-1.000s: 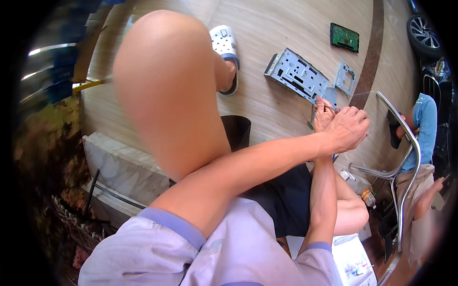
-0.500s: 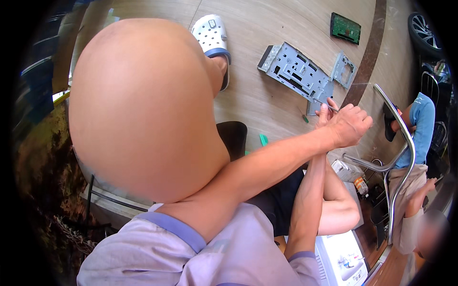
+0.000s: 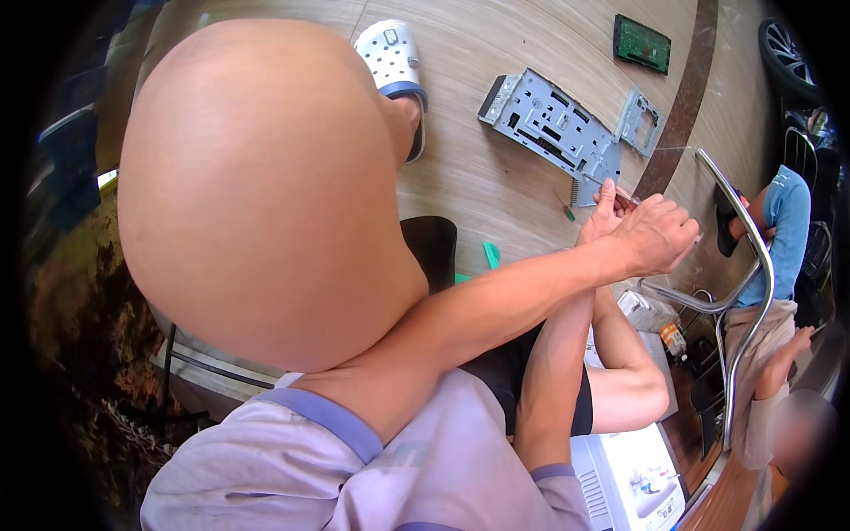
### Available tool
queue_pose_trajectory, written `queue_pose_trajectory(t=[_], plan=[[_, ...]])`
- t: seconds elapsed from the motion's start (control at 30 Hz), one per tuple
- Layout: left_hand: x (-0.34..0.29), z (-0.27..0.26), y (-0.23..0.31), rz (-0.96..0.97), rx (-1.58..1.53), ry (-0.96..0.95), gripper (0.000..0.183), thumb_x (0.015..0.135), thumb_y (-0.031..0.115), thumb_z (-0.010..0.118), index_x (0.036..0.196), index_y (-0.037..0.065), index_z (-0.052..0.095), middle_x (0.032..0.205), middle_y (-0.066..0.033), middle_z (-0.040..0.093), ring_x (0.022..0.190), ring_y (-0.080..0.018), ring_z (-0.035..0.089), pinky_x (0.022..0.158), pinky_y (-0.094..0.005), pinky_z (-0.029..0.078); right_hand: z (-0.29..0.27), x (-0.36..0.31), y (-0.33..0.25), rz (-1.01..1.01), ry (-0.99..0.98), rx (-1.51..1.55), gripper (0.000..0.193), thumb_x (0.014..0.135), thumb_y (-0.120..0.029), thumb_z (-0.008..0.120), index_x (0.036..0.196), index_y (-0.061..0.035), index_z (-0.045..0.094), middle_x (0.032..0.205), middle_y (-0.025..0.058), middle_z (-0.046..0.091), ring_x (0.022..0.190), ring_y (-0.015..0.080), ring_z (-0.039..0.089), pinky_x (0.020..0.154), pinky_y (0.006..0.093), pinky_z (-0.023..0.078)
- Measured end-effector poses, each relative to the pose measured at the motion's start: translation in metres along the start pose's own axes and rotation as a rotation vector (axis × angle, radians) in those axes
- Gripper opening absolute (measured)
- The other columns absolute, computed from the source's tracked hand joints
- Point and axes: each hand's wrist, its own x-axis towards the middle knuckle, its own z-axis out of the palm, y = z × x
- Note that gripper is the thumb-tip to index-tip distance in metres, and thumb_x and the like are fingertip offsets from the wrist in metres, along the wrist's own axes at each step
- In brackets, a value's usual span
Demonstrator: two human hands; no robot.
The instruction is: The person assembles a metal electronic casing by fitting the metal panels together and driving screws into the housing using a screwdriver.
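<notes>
Right hand point(image 3: 599, 219), nearer the chassis point(image 3: 553, 122), pinches the screwdriver point(image 3: 629, 199); left hand point(image 3: 657, 235) grips its rear. The chassis lies ahead-left, long axis slanting toward both.

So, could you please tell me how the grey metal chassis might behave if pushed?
The grey metal chassis would probably be stiff, as it looks like bent sheet metal. Its broad, flat-sided shape makes rolling unlikely. The many cut-outs hint at modest weight, though its inside is mostly hidden.
</notes>
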Motion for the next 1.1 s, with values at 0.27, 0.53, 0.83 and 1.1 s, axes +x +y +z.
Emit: queue_pose_trajectory(t=[0.27,0.53,0.83,1.1], plan=[[0.006,0.003,-0.008,-0.068,0.003,-0.037,0.024,0.087,0.024,0.062,0.072,0.007,0.054,0.065,-0.01,0.057,0.061,-0.0288,0.059,0.059,-0.0405,0.046,0.006,-0.004,-0.008,-0.081,-0.016,0.122,0.024,0.097,-0.021,0.058,0.109,-0.0002,0.054,0.098,0.0087,0.061,0.091,0.0138,0.058,0.079,0.0263,0.052],[0.005,0.009,-0.003,-0.104,-0.025,-0.07,0.024,0.087,0.025,0.062,0.073,0.007,0.055,0.063,-0.0107,0.06,0.061,-0.0291,0.062,0.059,-0.0407,0.048,0.002,0.0,0.0,0.023,-0.011,0.151,0.024,0.096,-0.014,0.059,0.114,0.0011,0.053,0.103,0.0103,0.062,0.093,0.0155,0.061,0.082,0.0267,0.054],[0.005,0.007,-0.006,-0.114,-0.046,-0.067,0.024,0.087,0.023,0.061,0.07,0.006,0.055,0.063,-0.0125,0.062,0.061,-0.0309,0.063,0.059,-0.0419,0.049,0.002,0.005,0.005,-0.032,-0.054,0.073,0.025,0.094,-0.016,0.063,0.112,-0.0006,0.055,0.099,0.009,0.061,0.088,0.0137,0.059,0.076,0.0274,0.05],[0.006,0.006,-0.007,-0.099,-0.034,-0.062,0.024,0.086,0.023,0.062,0.07,0.006,0.054,0.064,-0.0116,0.062,0.06,-0.0303,0.062,0.059,-0.0407,0.049,0.003,0.001,-0.001,0.071,-0.036,0.057,0.029,0.097,-0.018,0.058,0.118,-0.0001,0.051,0.109,0.0111,0.061,0.09,0.0156,0.06,0.08,0.0286,0.049]])
